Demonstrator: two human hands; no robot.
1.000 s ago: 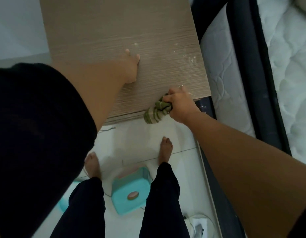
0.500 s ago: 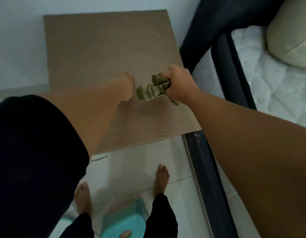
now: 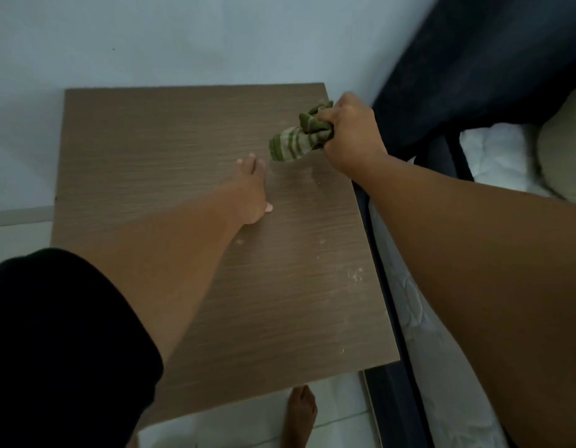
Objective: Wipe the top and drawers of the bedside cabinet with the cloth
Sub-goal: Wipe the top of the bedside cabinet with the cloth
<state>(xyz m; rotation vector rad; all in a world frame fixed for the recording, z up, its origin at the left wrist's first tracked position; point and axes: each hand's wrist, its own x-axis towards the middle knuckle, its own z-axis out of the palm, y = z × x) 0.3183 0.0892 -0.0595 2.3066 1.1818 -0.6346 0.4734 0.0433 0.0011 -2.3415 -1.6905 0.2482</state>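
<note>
Our right hand (image 3: pixel 348 137) clamps the bunched cloth (image 3: pixel 296 139) at the cabinet top's (image 3: pixel 150 150) far right; our left hand (image 3: pixel 252 189) rests flat, fingers straight. Bunched so tightly, we risk missing the near-right specks (image 3: pixel 356 274) (drawers unseen).

The left and back part of the cabinet top (image 3: pixel 144 150) lies bare ahead of me, bounded by the wall (image 3: pixel 183 37) along its far edge, and the near right part is open too, apart from a few pale specks (image 3: pixel 356 274). My left hand (image 3: pixel 252 192) rests flat near the middle with its forearm crossing the near left part, so it stands in the way of a sweep from the right, where my right hand (image 3: pixel 349 137) grips the cloth (image 3: pixel 294 139) by the far right corner. Just past the right edge the dark bed frame (image 3: pixel 448 92) and the mattress (image 3: pixel 406 286) close off that side.
</note>
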